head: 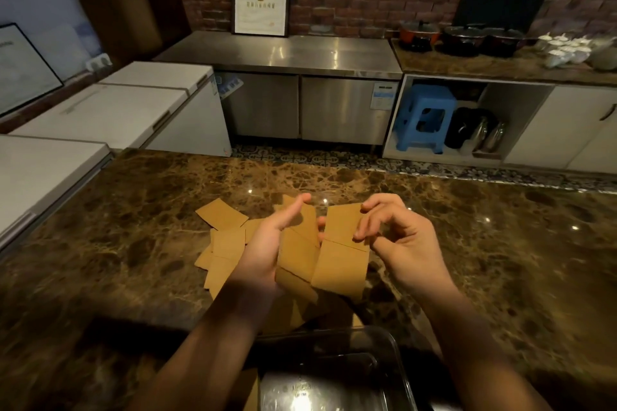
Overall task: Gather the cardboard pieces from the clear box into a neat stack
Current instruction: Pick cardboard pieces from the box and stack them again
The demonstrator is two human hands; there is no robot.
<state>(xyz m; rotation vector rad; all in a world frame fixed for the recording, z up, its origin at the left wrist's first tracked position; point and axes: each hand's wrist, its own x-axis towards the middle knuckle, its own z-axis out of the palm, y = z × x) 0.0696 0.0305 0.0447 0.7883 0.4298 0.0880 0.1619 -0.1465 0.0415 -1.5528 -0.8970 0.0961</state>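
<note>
A fanned bunch of cardboard pieces (337, 253) is cradled above the table (467, 243) in the left hand (267, 243), fingers curled behind it, while its top edge is pinched by the right hand (397, 237), apparently so the edges can be squared. More loose pieces (223, 237) lie spread on the table just left of the hands, and the clear box (334, 374) sits nearest the camera, seemingly emptied.

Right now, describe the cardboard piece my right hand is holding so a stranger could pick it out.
On the brown marble counter, just beyond the clear box at the near edge, two hands are raised over scattered tan cardboard pieces. The right hand pinches the top corner of one tan cardboard piece. Unlike the loose ones lying flat to the left, it is lifted off the counter.
</note>
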